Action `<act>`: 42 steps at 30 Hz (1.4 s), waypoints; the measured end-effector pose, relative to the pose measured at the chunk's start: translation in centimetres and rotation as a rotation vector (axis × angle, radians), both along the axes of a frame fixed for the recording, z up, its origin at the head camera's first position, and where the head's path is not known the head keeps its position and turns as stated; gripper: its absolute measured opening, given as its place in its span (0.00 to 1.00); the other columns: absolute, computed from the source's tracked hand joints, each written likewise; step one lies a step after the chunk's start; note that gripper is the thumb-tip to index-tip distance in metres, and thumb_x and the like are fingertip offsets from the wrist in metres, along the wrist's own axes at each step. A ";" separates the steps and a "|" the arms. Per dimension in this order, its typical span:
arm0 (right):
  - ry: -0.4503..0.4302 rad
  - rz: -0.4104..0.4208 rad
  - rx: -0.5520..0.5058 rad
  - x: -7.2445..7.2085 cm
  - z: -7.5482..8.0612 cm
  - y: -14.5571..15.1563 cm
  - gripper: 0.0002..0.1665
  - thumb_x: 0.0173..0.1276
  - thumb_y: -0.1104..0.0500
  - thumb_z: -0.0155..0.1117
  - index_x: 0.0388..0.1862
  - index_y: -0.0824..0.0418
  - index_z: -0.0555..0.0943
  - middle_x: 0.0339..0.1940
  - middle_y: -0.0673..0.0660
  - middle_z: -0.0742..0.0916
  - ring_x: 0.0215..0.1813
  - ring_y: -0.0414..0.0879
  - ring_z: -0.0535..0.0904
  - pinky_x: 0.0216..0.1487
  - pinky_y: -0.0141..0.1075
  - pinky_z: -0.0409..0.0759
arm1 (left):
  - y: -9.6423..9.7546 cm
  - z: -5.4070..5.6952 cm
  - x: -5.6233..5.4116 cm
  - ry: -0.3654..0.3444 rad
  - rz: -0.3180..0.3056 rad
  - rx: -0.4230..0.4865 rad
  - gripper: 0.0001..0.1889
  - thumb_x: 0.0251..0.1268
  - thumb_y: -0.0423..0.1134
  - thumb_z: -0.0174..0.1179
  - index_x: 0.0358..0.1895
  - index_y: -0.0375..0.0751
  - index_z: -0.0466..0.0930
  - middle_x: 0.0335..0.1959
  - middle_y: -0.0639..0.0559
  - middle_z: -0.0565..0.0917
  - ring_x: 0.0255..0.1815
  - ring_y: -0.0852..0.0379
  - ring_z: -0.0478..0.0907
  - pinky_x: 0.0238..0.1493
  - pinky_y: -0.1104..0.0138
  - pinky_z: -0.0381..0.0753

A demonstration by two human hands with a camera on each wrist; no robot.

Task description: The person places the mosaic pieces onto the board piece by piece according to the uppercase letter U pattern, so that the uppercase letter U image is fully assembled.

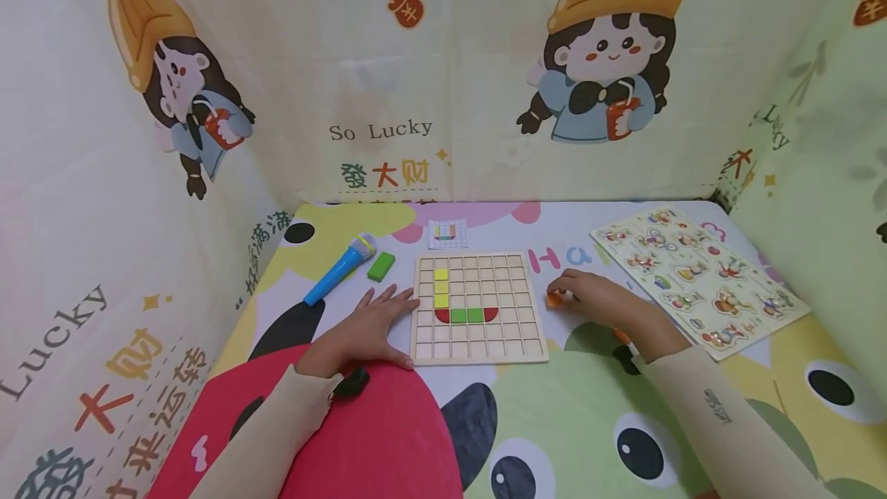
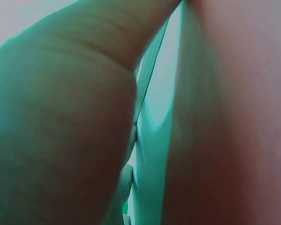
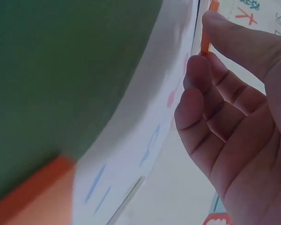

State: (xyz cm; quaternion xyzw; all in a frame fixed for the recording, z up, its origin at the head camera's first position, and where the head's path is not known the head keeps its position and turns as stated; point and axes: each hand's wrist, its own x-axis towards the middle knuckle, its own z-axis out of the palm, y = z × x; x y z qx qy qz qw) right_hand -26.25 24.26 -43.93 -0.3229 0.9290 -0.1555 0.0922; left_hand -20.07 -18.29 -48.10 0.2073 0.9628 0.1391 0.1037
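Note:
A wooden grid board [image 1: 509, 336] lies on the table. Yellow squares [image 1: 441, 287] stand in a column on it, above a row of two green squares [image 1: 466, 316] with a rounded red piece [image 1: 490, 314] at each end. My left hand [image 1: 369, 328] is spread flat, fingertips and thumb at the board's left edge; its own wrist view shows mostly blurred skin. Just right of the board, my right hand [image 1: 589, 299] pinches a small orange block [image 3: 205, 38] between thumb and fingers. A second orange block [image 3: 42, 197] lies near the right wrist, partly covered in the head view.
Behind the board lies a small pattern card [image 1: 447, 234]. A green block [image 1: 381, 266] and a blue toy microphone [image 1: 339, 269] sit to the left. At the right is a knobbed picture puzzle board [image 1: 693, 283]. Printed cloth walls [image 1: 478, 168] enclose the back and sides.

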 end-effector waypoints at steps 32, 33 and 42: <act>0.052 0.123 -0.126 -1.3 -0.1 -6.7 0.18 0.65 0.63 0.68 0.54 0.59 0.82 0.48 0.50 0.80 0.48 0.46 0.76 0.52 0.41 0.78 | -0.1 0.0 0.1 0.001 -0.001 0.014 0.60 0.30 0.72 0.72 0.76 0.62 0.57 0.78 0.60 0.53 0.78 0.51 0.40 0.72 0.43 0.36; 0.047 0.127 -0.121 -1.2 0.0 -6.9 0.18 0.65 0.63 0.69 0.54 0.59 0.82 0.48 0.51 0.80 0.47 0.46 0.76 0.52 0.41 0.78 | -0.1 0.0 0.0 0.000 -0.001 0.013 0.60 0.30 0.72 0.72 0.76 0.62 0.57 0.78 0.60 0.53 0.78 0.51 0.40 0.72 0.43 0.36; 0.019 0.120 -0.073 -1.2 -0.3 -8.5 0.16 0.67 0.59 0.68 0.54 0.57 0.83 0.46 0.49 0.80 0.44 0.44 0.75 0.51 0.38 0.78 | -0.1 -0.1 0.0 -0.001 0.007 0.005 0.61 0.30 0.73 0.72 0.76 0.63 0.56 0.78 0.61 0.53 0.78 0.52 0.39 0.72 0.44 0.36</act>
